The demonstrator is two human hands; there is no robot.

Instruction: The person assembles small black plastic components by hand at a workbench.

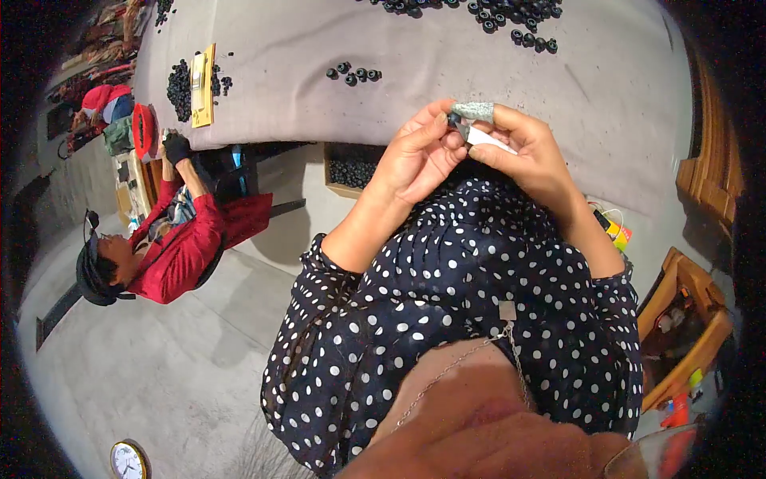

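Note:
Just over the near edge of the cloth-covered table (271,88), my two hands meet. My left hand (419,152) pinches a small black round part (454,119) between thumb and fingertips. In my right hand (527,148) is a small white-handled blade (491,141), its grey metal tip against or right beside the black part; I cannot tell whether it cuts in. Grey-green tape (475,112) wraps my right index finger. A few similar black parts (351,77) lie on the cloth ahead of my left hand.
Larger piles of black parts (511,14) lie at the table's far side. At left are a yellow board (203,86) and another pile (179,92). A co-worker in red (179,255) sits there. Below the table is a box of black parts (355,174); a wooden frame (686,319) stands at right.

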